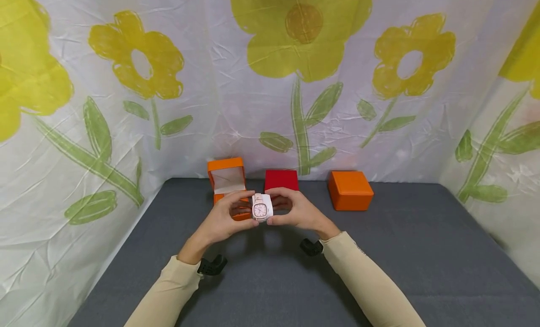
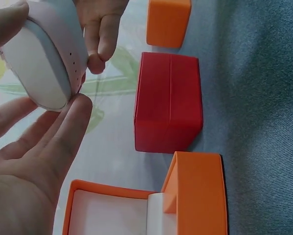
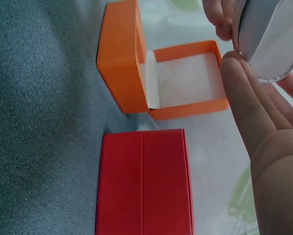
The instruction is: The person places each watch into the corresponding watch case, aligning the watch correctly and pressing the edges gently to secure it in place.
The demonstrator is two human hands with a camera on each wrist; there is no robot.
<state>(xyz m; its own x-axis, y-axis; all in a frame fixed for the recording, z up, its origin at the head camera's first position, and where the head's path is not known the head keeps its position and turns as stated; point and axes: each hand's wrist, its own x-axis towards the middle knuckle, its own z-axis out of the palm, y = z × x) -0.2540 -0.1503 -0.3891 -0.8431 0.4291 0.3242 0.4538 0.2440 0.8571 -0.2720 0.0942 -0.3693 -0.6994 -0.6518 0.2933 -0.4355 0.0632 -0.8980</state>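
Observation:
A wristwatch [image 1: 260, 210] with a pink strap and pale square dial is wrapped round a white cushion [image 1: 269, 205]. Both hands hold it up over the dark table, dial towards the head camera. My left hand [image 1: 220, 218] grips the left end between thumb and fingers, and my right hand [image 1: 300, 210] grips the other end likewise. In the left wrist view, the strap [image 2: 63, 46] with its small holes curves round the cushion [image 2: 36, 68]. Just behind my left hand stands an orange box [image 1: 226, 163], lid raised, white inside; the hand partly hides it.
A closed red box [image 1: 281, 179] stands behind the held watch, its lower part covered by my right hand. Further right is a closed orange box [image 1: 351, 191]. The grey cloth-covered table [image 1: 270, 280] ends at a flower-printed curtain [image 1: 228, 111].

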